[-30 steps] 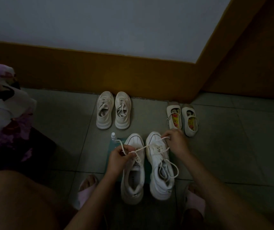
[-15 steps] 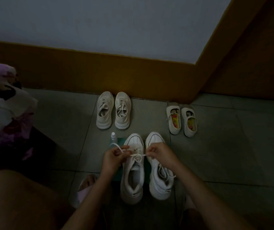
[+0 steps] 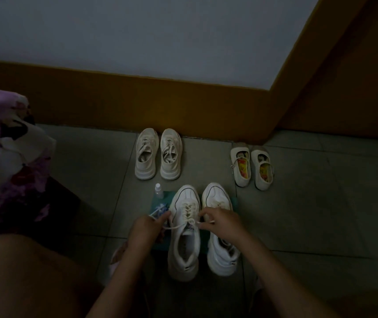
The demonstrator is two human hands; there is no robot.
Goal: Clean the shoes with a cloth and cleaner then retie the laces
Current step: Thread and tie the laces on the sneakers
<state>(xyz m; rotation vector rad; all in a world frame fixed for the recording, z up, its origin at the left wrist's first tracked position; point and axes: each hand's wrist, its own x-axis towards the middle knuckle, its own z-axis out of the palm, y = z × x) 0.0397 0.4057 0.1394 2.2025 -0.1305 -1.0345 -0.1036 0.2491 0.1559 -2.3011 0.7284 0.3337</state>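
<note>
Two white sneakers stand side by side on a teal cloth (image 3: 233, 201) on the floor tiles. The left sneaker (image 3: 184, 235) has its white lace (image 3: 178, 224) stretched across the tongue. My left hand (image 3: 147, 230) pinches one lace end just left of that shoe. My right hand (image 3: 223, 223) pinches the other end above the right sneaker (image 3: 221, 246), hiding part of its lacing. A small clear cleaner bottle (image 3: 158, 191) lies at the cloth's far left corner.
A beige sneaker pair (image 3: 158, 153) sits by the brown skirting board. A small strapped pair (image 3: 252, 167) with printed insoles stands to the right. Purple floral fabric (image 3: 6, 157) lies at left. My pink slipper (image 3: 115, 260) and my bare knee are in the foreground.
My hands came closer together and lower over the left sneaker. The lace, earlier raised in wide loops, now lies drawn tight across the shoe.
</note>
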